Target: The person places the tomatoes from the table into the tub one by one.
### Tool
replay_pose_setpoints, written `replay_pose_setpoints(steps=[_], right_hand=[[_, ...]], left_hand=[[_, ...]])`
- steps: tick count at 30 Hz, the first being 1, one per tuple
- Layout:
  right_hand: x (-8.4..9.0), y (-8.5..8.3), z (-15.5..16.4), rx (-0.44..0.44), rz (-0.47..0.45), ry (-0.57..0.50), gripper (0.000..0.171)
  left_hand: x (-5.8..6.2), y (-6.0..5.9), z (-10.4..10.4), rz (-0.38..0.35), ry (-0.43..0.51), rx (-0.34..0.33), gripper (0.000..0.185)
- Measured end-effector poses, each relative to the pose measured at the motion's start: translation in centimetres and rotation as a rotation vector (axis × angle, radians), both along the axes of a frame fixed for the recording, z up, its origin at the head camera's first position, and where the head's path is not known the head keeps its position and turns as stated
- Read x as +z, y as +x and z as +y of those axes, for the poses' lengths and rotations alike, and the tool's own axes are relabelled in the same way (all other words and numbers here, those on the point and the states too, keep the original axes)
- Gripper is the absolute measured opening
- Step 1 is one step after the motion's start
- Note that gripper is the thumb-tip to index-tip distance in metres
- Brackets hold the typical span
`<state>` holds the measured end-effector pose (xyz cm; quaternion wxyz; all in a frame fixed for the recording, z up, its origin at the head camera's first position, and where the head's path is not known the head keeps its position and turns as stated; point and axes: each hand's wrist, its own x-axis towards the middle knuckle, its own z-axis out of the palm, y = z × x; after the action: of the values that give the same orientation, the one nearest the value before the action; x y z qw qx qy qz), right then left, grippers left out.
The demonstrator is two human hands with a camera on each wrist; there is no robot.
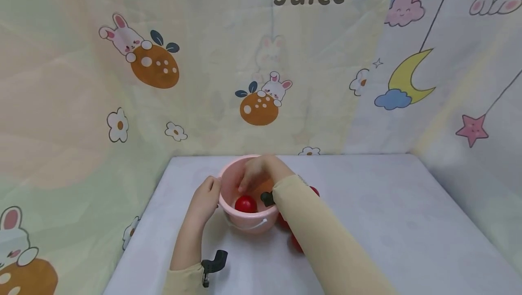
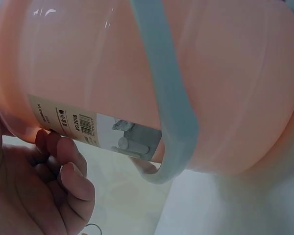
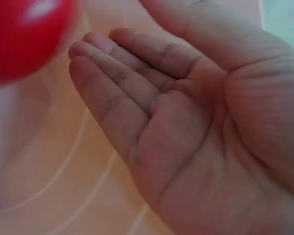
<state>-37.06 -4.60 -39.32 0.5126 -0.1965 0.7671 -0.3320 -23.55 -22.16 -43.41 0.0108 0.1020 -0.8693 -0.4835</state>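
Observation:
A pink bucket [image 1: 244, 222] with a pale handle [image 2: 171, 98] stands on the white table [image 1: 387, 222]. My left hand [image 1: 205, 197] grips its left rim, the fingers [image 2: 63, 171] curled against the wall by the printed label. Reaching down inside the bucket is my right hand [image 1: 254, 175]. In the right wrist view this right hand [image 3: 152, 112] is a flat palm with straight fingers, holding nothing. A red ball [image 1: 246, 204] lies in the bucket just in front of the right hand. The same red ball [image 3: 19, 39] shows blurred beside the fingertips, above the bucket floor [image 3: 54, 186].
More red balls [image 1: 297, 243] lie on the table right of the bucket, partly hidden by my right forearm; another red ball [image 1: 314, 191] peeks out behind the sleeve. Printed cloth walls [image 1: 163, 82] close in the table at the back and on both sides.

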Motion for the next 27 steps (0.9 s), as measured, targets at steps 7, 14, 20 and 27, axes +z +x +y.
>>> replay_pose_setpoints(steps=[7,14,20,27], right_hand=[[-0.3,-0.1,-0.1,0.025,-0.007,-0.029,0.034],[0.2,0.3,0.3,0.01,-0.009,-0.07,0.034],[2.8,0.7,1.4,0.054,0.122,-0.076,0.038],[6.1,0.4,3.9,0.086,0.26,-0.25,0.046]], left_hand=[[-0.1,-0.1,-0.1,0.015,0.004,0.005,0.041],[-0.3,-0.2,0.0,0.029,0.01,0.007,0.041],[-0.4,-0.3,0.1,0.024,0.026,0.011,0.042],[-0.3,-0.1,-0.3,0.024,0.004,0.013,0.042]])
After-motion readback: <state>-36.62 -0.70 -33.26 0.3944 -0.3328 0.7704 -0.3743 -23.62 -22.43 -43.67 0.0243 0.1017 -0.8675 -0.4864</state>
